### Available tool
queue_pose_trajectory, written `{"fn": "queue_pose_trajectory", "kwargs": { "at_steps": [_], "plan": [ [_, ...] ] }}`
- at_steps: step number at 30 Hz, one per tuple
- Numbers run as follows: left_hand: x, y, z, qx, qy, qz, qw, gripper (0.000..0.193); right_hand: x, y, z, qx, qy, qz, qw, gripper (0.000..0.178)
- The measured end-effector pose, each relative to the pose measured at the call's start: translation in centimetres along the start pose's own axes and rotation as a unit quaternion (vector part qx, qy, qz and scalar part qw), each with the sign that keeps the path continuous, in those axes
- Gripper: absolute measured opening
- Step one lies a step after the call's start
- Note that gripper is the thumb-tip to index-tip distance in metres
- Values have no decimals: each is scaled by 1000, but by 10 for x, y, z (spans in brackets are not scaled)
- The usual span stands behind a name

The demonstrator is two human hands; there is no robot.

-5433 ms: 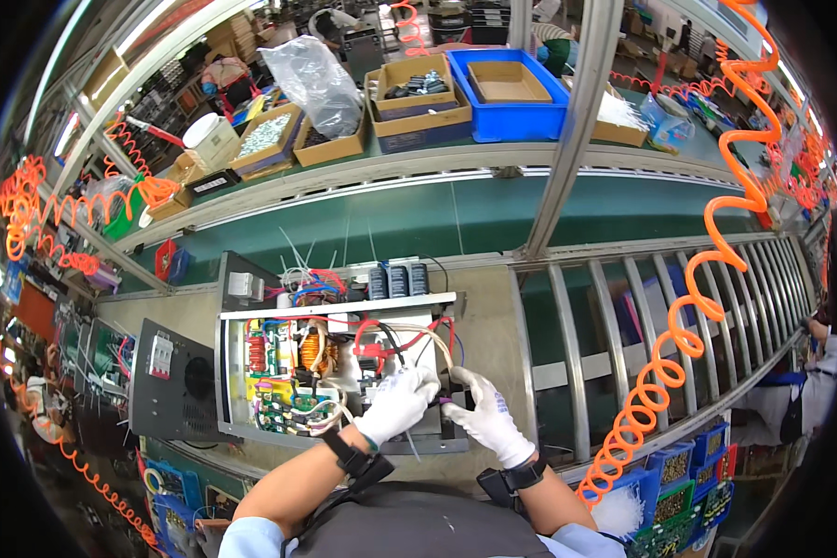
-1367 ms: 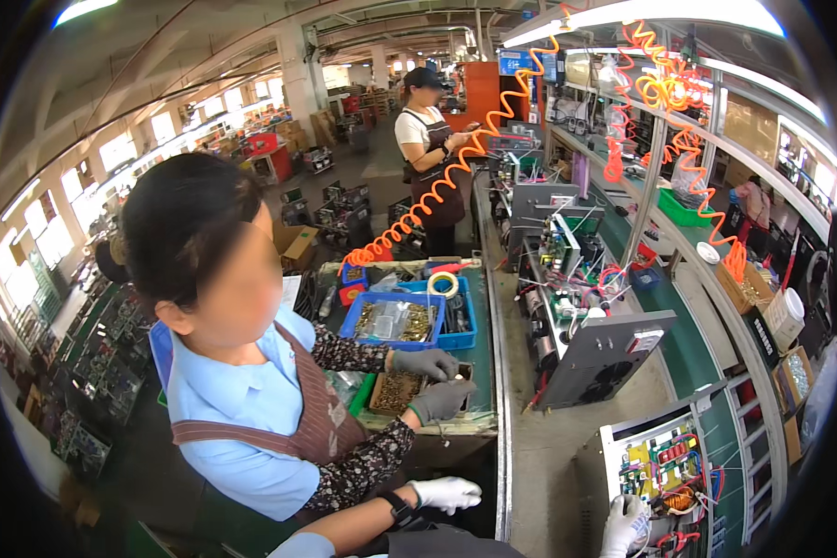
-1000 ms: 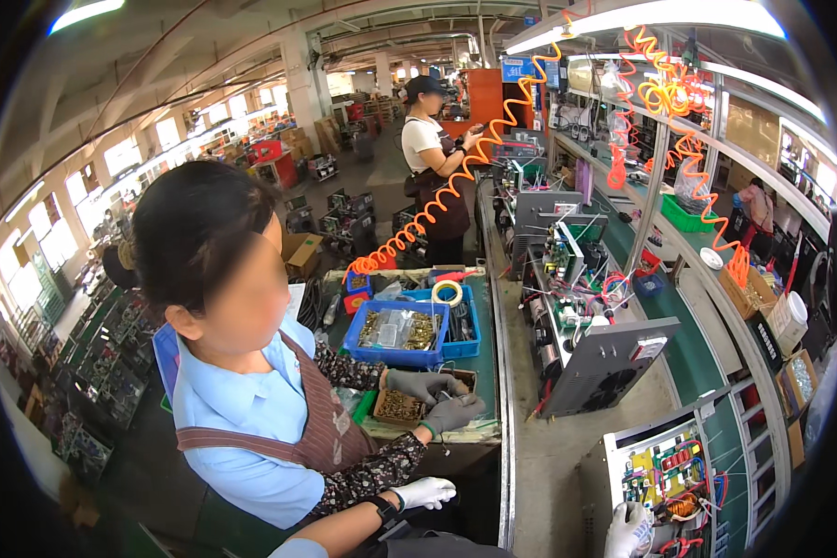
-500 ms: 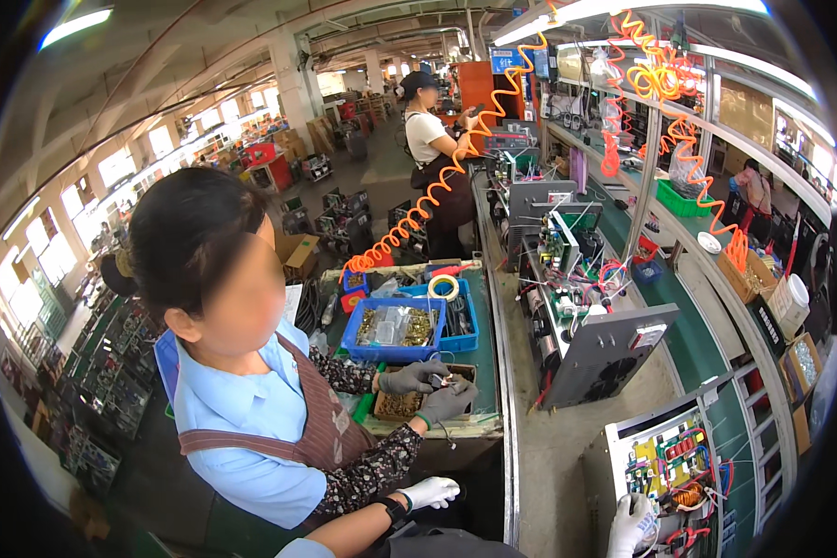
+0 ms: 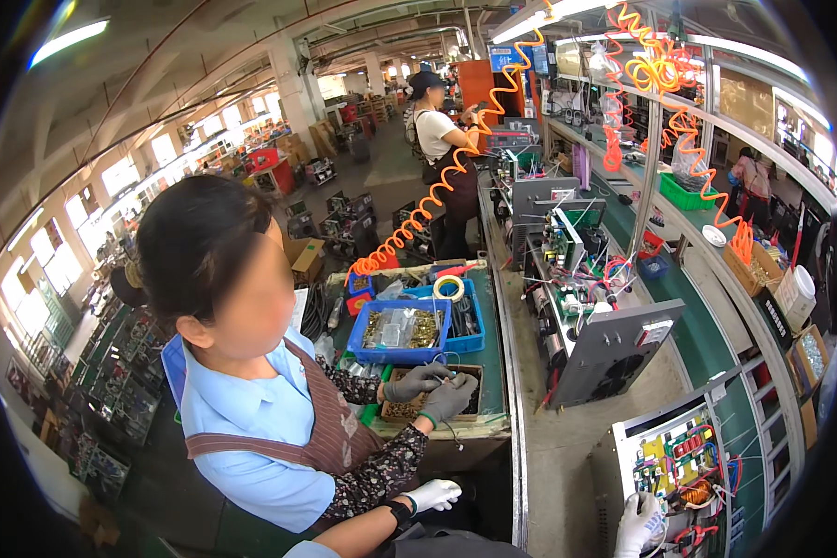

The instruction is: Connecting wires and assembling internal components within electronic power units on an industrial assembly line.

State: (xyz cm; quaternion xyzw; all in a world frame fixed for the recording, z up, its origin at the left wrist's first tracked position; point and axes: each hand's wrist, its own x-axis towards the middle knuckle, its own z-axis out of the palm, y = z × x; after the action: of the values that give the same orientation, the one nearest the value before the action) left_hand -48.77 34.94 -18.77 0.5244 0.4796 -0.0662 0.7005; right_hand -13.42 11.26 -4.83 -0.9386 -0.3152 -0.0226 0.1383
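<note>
My left hand (image 5: 434, 496), in a white glove, rests low in front of me beside the co-worker's sleeve, its fingers loosely stretched and nothing in it. At the lower right, my white-gloved right hand (image 5: 638, 526) is closed at the near side of an open metal-cased electrical unit (image 5: 684, 465), with circuit boards, copper coils and coloured wires inside. A white cable runs beside that hand; what its fingers grip is hidden. To my left, a co-worker's grey-gloved hands (image 5: 434, 391) hold a small part with thin wires above a box of small brass-coloured parts (image 5: 402, 409).
A blue bin (image 5: 402, 352) with metal parts and a tape roll (image 5: 448, 288) lie on the co-worker's bench. Ahead, a dark-panelled unit (image 5: 618, 358) stands on the line. Orange coiled hoses (image 5: 437, 191) hang overhead. Another person (image 5: 442, 139) stands farther along.
The view has shifted slightly, so things sit a little farther right. The co-worker's hands have turned the small part. The person farther along has turned somewhat. My hands stay nearly in place.
</note>
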Motion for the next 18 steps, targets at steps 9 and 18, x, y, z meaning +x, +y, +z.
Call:
{"fn": "queue_pose_trajectory", "kwargs": {
  "at_steps": [9,18],
  "plan": [
    [5,-7,5,1,7,-2,1000,32,11,47,78,233,78,-27,969,11],
    [7,-16,7,9,5,-6,1000,31,-1,-4,-13,3,-9,-5,1000,32]
  ]
}}
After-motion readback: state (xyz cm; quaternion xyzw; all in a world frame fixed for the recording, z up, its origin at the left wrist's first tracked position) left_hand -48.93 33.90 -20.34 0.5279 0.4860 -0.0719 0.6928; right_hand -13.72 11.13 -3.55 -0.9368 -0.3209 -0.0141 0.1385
